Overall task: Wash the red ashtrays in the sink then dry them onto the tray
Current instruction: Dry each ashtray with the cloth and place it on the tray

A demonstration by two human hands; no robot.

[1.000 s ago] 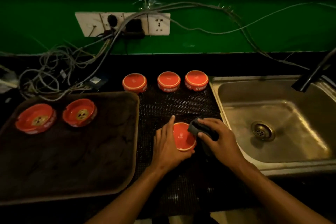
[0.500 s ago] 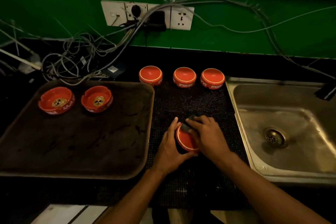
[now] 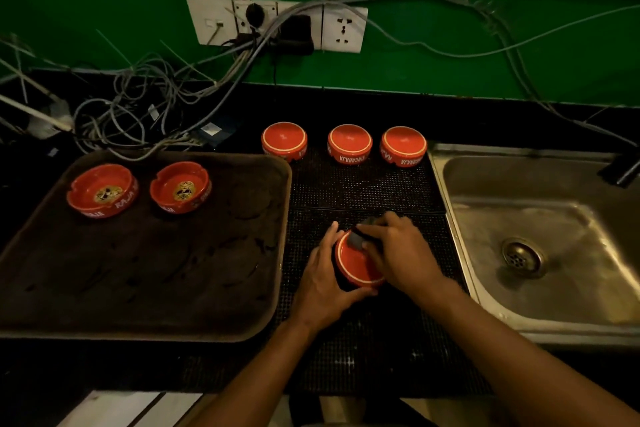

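Spanning the frame is a dark worktop [image 3: 221,367] under a green wall. Big brown rectangular tray [image 3: 145,288] sits on the worktop's left part, with two red ashtrays upright at its far left corner: one [image 3: 101,191] nearer the left edge, second [image 3: 180,188] just beside it. Stainless steel sink [image 3: 540,229] fills the right end, round drain [image 3: 522,256] in its basin. Black dotted rubber mat [image 3: 363,191] lies between tray and sink. Three red ashtrays stand upside down in a row along the mat's far edge: left [image 3: 284,141], middle [image 3: 349,144], right [image 3: 403,146]. Sixth red ashtray [image 3: 358,263] is upside down mid-mat; left hand [image 3: 323,282] curls round its left side, gripping it. Right hand [image 3: 401,253] pinches a small dark cloth [image 3: 356,239] against the ashtray's far rim. White wall sockets [image 3: 277,22] and tangled grey cables [image 3: 138,111] sit at the far left.
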